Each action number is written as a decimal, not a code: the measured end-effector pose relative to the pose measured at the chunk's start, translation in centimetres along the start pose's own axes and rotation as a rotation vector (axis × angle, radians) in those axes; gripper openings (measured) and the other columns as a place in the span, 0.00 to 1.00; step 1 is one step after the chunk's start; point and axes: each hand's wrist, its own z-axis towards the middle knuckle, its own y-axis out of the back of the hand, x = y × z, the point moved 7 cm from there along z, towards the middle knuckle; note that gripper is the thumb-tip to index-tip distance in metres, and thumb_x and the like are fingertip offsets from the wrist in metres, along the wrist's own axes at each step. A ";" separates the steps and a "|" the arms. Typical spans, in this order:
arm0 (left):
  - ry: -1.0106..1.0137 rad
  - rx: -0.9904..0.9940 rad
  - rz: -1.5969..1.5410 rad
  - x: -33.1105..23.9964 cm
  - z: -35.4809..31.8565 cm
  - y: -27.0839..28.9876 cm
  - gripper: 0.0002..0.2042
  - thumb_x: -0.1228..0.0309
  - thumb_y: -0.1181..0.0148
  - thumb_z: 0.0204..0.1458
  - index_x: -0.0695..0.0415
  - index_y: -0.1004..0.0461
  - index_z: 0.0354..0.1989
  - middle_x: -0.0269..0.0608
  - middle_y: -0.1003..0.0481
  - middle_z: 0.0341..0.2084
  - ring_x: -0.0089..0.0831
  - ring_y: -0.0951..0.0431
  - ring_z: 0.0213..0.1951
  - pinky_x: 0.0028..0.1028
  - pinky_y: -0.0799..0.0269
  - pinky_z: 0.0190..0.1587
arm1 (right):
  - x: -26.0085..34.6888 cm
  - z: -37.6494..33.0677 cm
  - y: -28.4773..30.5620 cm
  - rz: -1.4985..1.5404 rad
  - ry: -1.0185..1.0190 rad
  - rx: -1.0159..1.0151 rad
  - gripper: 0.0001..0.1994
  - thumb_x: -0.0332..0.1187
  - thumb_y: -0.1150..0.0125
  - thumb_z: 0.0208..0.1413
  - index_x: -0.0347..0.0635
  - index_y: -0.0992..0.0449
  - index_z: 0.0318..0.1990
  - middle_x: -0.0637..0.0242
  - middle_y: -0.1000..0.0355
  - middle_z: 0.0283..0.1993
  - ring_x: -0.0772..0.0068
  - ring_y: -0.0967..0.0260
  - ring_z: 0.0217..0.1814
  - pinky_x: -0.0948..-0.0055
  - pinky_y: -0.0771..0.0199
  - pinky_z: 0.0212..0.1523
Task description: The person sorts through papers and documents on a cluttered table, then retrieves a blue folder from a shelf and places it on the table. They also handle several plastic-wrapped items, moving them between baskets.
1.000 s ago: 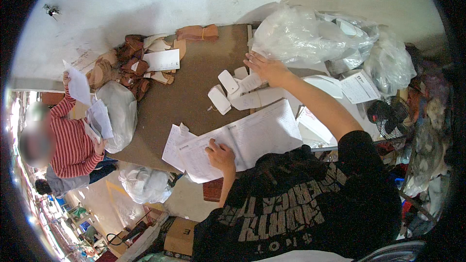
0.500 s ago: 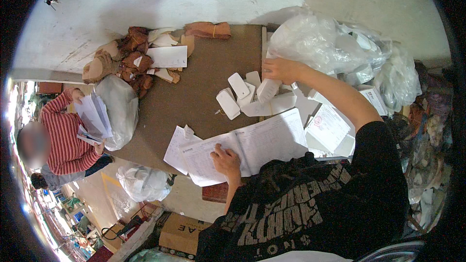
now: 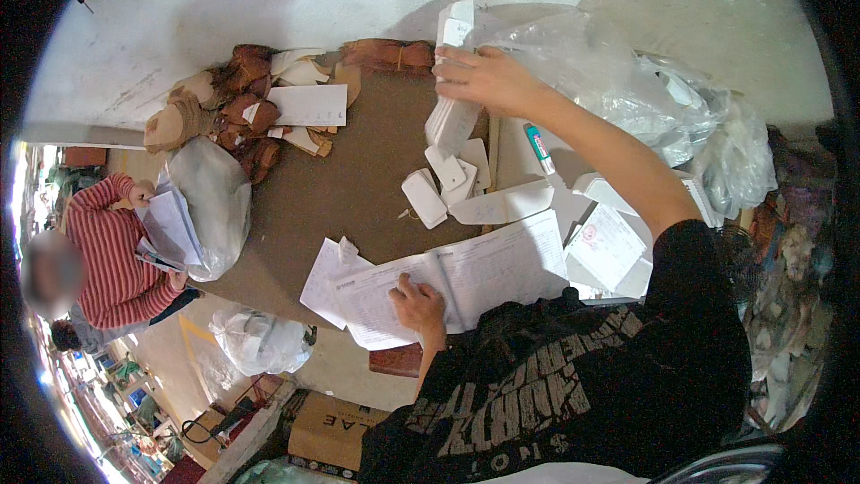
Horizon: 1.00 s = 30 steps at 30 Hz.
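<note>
My right hand (image 3: 482, 81) is closed round a tall stack of white card pieces (image 3: 454, 124), held tilted at the far side of the table. My left hand (image 3: 419, 306) rests on an open record book (image 3: 488, 264) with written pages, its fingers a little apart. Loose sheets (image 3: 324, 282) stick out beneath the book's left side. Just beyond it lie several small rounded white card pieces (image 3: 425, 198) and a longer white card strip (image 3: 503, 203). A green and white marker-like tube (image 3: 539, 149) lies under my right forearm.
Brown and tan cut pieces (image 3: 246, 116) are heaped at the far left beside a white card (image 3: 312, 106). Clear plastic bags (image 3: 618, 81) bulge at the right against the wall. Across the table's left end a person in a striped top (image 3: 121, 260) holds papers.
My right hand has moved left and away from me, lifting the card stack from beside the plastic bag. The tube has come into view. My left hand stays on the book.
</note>
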 end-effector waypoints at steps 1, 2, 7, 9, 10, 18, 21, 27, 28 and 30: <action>0.009 0.007 -0.006 0.1 0.0 -0.1 0.21 0.71 0.42 0.51 0.49 0.30 0.56 0.53 0.30 0.41 0.57 0.24 0.39 0.51 0.27 0.34 | -0.7 0.5 -1.7 -0.029 0.010 0.090 0.22 0.29 0.30 0.47 0.55 0.24 0.52 0.69 0.32 0.67 0.60 0.42 0.77 0.51 0.26 0.64; 0.017 0.017 -0.014 0.1 0.0 -0.2 0.21 0.71 0.42 0.50 0.49 0.30 0.56 0.53 0.30 0.41 0.57 0.24 0.39 0.51 0.27 0.35 | -1.5 0.5 -3.9 -0.079 -0.008 0.253 0.21 0.29 0.31 0.49 0.56 0.24 0.52 0.69 0.33 0.69 0.60 0.43 0.78 0.50 0.26 0.63; -0.003 0.000 -0.038 0.0 0.0 0.0 0.22 0.71 0.42 0.51 0.50 0.30 0.57 0.53 0.31 0.41 0.57 0.24 0.38 0.51 0.27 0.35 | 0.3 -2.2 -8.3 -0.137 0.039 0.344 0.29 0.34 0.26 0.45 0.58 0.27 0.59 0.69 0.27 0.62 0.59 0.36 0.72 0.46 0.40 0.71; -0.011 0.003 -0.041 0.0 0.0 0.1 0.22 0.71 0.42 0.51 0.50 0.30 0.57 0.54 0.31 0.41 0.57 0.24 0.38 0.51 0.27 0.36 | 1.5 -2.6 -7.4 0.053 -0.091 0.254 0.29 0.30 0.26 0.43 0.57 0.26 0.57 0.69 0.27 0.59 0.62 0.32 0.67 0.52 0.36 0.65; -0.017 -0.005 -0.048 0.0 -0.1 0.2 0.22 0.71 0.42 0.51 0.50 0.30 0.57 0.54 0.31 0.41 0.57 0.24 0.38 0.51 0.27 0.36 | 1.9 -2.6 -6.4 0.137 -0.140 0.180 0.29 0.28 0.26 0.41 0.56 0.26 0.56 0.70 0.26 0.58 0.63 0.30 0.64 0.54 0.34 0.62; -0.024 -0.024 -0.043 0.1 0.0 0.2 0.21 0.72 0.43 0.51 0.51 0.29 0.56 0.55 0.30 0.40 0.57 0.24 0.38 0.51 0.27 0.35 | 2.3 -1.3 -3.7 0.304 -0.475 0.163 0.31 0.34 0.26 0.41 0.42 0.29 0.56 0.54 0.23 0.46 0.47 0.22 0.50 0.52 0.25 0.52; -0.023 -0.016 -0.036 0.1 0.0 0.1 0.21 0.72 0.43 0.51 0.51 0.29 0.55 0.55 0.30 0.40 0.57 0.24 0.37 0.51 0.27 0.35 | 0.8 -1.6 -5.5 0.454 -0.797 0.100 0.29 0.37 0.28 0.46 0.38 0.31 0.56 0.45 0.22 0.45 0.40 0.22 0.48 0.47 0.22 0.48; -0.015 -0.021 -0.028 0.2 0.1 0.0 0.21 0.72 0.42 0.50 0.51 0.29 0.55 0.55 0.30 0.39 0.58 0.24 0.37 0.52 0.28 0.35 | -3.5 -1.5 -8.5 0.539 -1.225 -0.108 0.31 0.44 0.31 0.51 0.33 0.34 0.56 0.40 0.21 0.47 0.38 0.22 0.50 0.46 0.22 0.50; -0.017 -0.025 -0.029 0.1 0.2 0.0 0.21 0.72 0.42 0.50 0.51 0.29 0.55 0.55 0.30 0.39 0.58 0.24 0.37 0.52 0.28 0.35 | -4.0 -1.2 -9.0 0.514 -1.247 -0.084 0.32 0.46 0.31 0.51 0.33 0.34 0.56 0.41 0.21 0.47 0.40 0.22 0.51 0.45 0.24 0.53; -0.025 -0.025 -0.027 0.1 0.2 0.0 0.21 0.72 0.42 0.50 0.51 0.29 0.55 0.55 0.30 0.39 0.58 0.24 0.37 0.52 0.28 0.35 | -4.4 -0.7 -10.6 0.475 -1.331 0.028 0.34 0.50 0.32 0.52 0.33 0.35 0.57 0.44 0.21 0.48 0.44 0.22 0.53 0.41 0.28 0.57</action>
